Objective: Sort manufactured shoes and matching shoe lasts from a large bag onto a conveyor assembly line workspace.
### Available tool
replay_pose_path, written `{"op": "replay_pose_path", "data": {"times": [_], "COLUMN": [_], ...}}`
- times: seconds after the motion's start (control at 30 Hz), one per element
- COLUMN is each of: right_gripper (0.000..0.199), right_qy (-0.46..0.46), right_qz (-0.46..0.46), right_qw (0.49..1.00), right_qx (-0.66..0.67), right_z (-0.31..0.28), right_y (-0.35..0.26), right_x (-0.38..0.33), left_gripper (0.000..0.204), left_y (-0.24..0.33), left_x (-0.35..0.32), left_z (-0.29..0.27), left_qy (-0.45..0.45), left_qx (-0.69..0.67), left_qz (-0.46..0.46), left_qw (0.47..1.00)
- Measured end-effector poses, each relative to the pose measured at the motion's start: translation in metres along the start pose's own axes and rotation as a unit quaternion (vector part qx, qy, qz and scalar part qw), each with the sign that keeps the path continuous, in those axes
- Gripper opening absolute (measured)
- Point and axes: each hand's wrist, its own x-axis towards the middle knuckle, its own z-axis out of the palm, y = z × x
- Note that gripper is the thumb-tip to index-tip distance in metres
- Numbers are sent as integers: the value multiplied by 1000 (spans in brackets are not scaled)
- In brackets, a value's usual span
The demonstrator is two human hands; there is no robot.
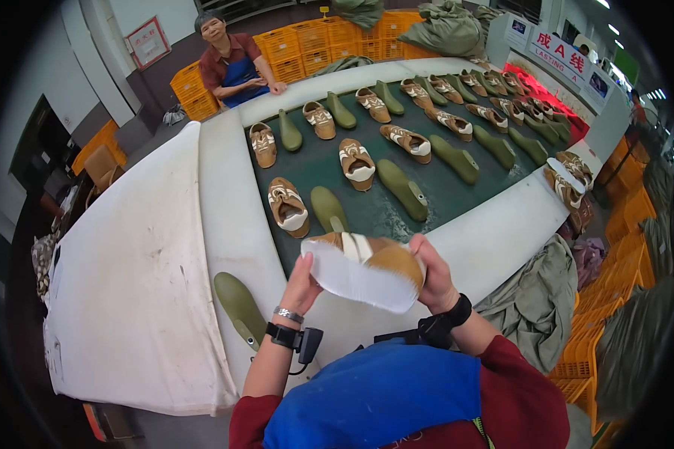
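I hold a tan and white shoe upper (367,271) sole side up over the near white edge of the conveyor. My left hand (302,283) grips its toe end and my right hand (432,278) grips its heel end. A green shoe last (240,308) lies on the white ledge just left of my left hand. Another green shoe last (328,209) lies on the dark green belt (318,165) just beyond the shoe.
Several tan shoe uppers (288,206) and green lasts (401,187) lie in rows on the belt. A person (236,67) leans on the far end. Orange crates (314,41) stand behind. Green cloth bags (535,303) hang at my right.
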Motion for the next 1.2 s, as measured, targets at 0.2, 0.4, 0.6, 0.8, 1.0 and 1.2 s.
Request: {"op": "replay_pose_path", "data": {"times": [0.2, 0.4, 0.6, 0.8, 1.0, 1.2], "right_gripper": [25, 34, 16, 12, 14, 17], "right_qy": [153, 184, 129, -177, -305, -304], "right_qz": [60, 123, -89, -161, -68, -77], "right_qw": [982, 973, 938, 812, 817, 791], "right_qx": [95, 72, -309, -533, -485, -525], "right_z": [-12, -2, 11, 55, 65, 59], "right_y": [7, 23, 32, 58, 71, 65], "right_x": [-5, -18, -20, -19, -13, -17], "left_gripper": [37, 36, 67, 80, 78, 44], "left_y": [40, 41, 12, -8, -4, 10], "left_x": [-35, -48, -75, -87, -90, -87], "left_z": [19, 13, -6, 17, 12, 12], "left_qy": [118, 178, 147, -124, -55, 48], "left_qx": [61, 50, 193, 98, -1, 18], "left_qz": [120, 140, -30, -92, -11, 75], "left_qw": [984, 973, 970, 983, 998, 996]}}
